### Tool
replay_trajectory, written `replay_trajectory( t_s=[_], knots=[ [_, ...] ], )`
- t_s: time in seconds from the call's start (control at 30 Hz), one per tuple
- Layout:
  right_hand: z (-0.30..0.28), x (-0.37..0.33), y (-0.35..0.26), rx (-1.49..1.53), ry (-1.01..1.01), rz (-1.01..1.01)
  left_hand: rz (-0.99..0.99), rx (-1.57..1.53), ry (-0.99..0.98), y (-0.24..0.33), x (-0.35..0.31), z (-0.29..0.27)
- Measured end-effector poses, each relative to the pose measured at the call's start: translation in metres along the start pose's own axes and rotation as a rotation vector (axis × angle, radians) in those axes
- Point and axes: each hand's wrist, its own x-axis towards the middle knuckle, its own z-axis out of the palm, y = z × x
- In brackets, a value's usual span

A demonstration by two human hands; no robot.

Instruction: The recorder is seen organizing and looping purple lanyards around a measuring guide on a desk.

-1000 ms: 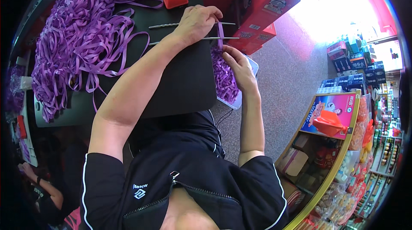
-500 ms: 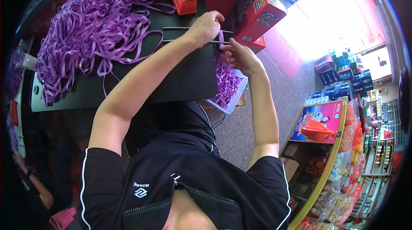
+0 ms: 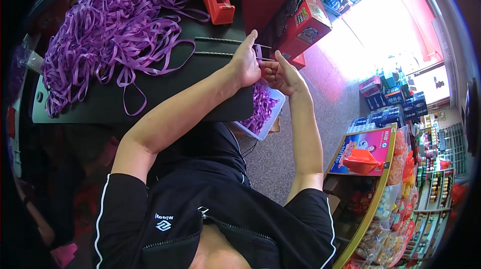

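Observation:
Two thin twisted metal rods (image 3: 215,39) lie side by side across the black tabletop, their ends reaching past its right edge. A short stretch of purple ribbon (image 3: 258,51) is looped around them near those ends. My left hand (image 3: 245,64) is upright beside the loop, a finger stretched upward; its other fingers are partly hidden. My right hand (image 3: 284,76) is just right of it, fingers curled in at the ribbon by the rod ends and thumb raised. A large tangled heap of purple ribbon (image 3: 110,38) covers the left of the table.
An orange tape dispenser (image 3: 219,6) stands at the back of the table (image 3: 200,96). Below its right edge is a translucent bin (image 3: 273,118) holding purple ribbon pieces (image 3: 262,108). A red box (image 3: 304,23) is beyond my hands. Shelves of packaged goods (image 3: 396,194) stand to the right.
My left hand has come down and nearer, its closed fingers now stretched out. My right hand has shifted slightly nearer, its thumb rising. The view has shifted a little.

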Motion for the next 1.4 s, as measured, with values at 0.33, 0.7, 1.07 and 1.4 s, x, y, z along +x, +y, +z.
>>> replay_trajectory(
  t_s=[0.33, 0.7, 1.07, 1.4],
  knots=[
    [-0.003, -0.01, -0.028, -0.136, 0.319, -0.535, 0.104, 0.032, -0.044, -0.008, 0.003, -0.016],
    [0.094, 0.109, -0.109, -0.809, 0.288, -0.693, 0.086, 0.043, -0.08, -0.014, 0.0, -0.009],
    [0.128, 0.153, -0.126, -0.596, 0.288, -0.323, 0.181, -0.07, -0.158, -0.02, 0.021, -0.024],
    [0.108, 0.112, -0.125, -0.509, 0.298, -0.307, 0.081, 0.039, -0.157, -0.009, -0.001, -0.013]
  ],
)
